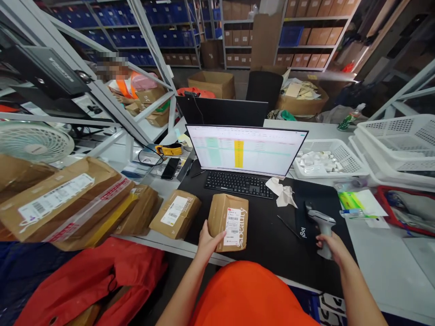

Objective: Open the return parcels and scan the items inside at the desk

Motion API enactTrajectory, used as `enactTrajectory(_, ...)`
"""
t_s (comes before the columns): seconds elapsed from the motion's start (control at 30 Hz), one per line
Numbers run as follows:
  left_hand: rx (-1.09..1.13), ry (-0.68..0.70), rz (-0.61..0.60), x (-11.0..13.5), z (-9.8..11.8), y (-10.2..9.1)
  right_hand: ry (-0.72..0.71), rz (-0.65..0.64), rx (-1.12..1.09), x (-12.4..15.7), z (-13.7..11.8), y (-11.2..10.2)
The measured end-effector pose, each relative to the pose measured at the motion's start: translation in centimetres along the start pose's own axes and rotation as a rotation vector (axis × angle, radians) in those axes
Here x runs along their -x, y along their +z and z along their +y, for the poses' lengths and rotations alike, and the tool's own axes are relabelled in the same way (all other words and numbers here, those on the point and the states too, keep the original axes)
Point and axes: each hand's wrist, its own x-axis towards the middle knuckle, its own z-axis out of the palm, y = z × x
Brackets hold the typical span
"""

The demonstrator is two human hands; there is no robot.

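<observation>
My left hand (pixel 210 242) grips the lower left corner of a small brown cardboard box (pixel 217 210), its thumb over the top beside a white shipping label. The word "beauty" is printed along the box's right side. In my right hand (pixel 335 248) is a grey-white barcode scanner (pixel 322 221), fingers wrapped round its handle, its head over the black desk mat (pixel 265 253). Left of the held box sits another labelled cardboard box (pixel 175 215). A black keyboard (pixel 238 182) lies behind the box, below a lit monitor (pixel 246 149) showing a spreadsheet.
Larger taped parcels (pixel 64 199) crowd the left side, near a white fan (pixel 36 142). Crumpled paper (pixel 282 192) and a black pen (pixel 288 226) lie on the mat. White plastic baskets (pixel 401 140) stand at the right. Beyond the frame, a person in an orange vest (pixel 127 86) is among boxes.
</observation>
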Motion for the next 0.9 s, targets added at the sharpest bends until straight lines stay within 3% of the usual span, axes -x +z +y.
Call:
enactTrajectory(0.1,-0.013,0.028,0.0,0.6,0.6,0.4,0.114,-0.325,-0.162,1.9,-2.5,3.5)
enactTrajectory(0.17,-0.029,0.025,0.008,1.0,1.1,0.6,0.145,-0.461,-0.197,4.0,-4.2,5.9)
enactTrajectory(0.3,-0.065,0.031,0.008,1.7,1.6,0.7,0.149,-0.494,-0.159,7.3,-6.0,9.5)
enactTrajectory(0.43,-0.027,0.028,0.028,2.2,1.7,0.4,0.143,-0.508,-0.128,8.2,-5.9,10.6)
enactTrajectory(0.63,0.025,0.027,0.05,2.5,1.3,0.3,0.127,-0.473,-0.063,8.1,-6.0,9.9)
enactTrajectory(0.73,-0.008,0.052,0.063,2.5,1.4,0.1,0.111,-0.448,-0.031,6.9,-5.6,8.6)
enactTrajectory(0.8,-0.062,0.091,0.066,2.5,1.6,-0.2,0.124,-0.346,0.027,5.2,-4.0,6.6)
enactTrajectory(0.9,-0.174,0.192,0.052,2.5,2.2,-0.9,0.208,-0.063,0.193,1.5,1.1,1.6)
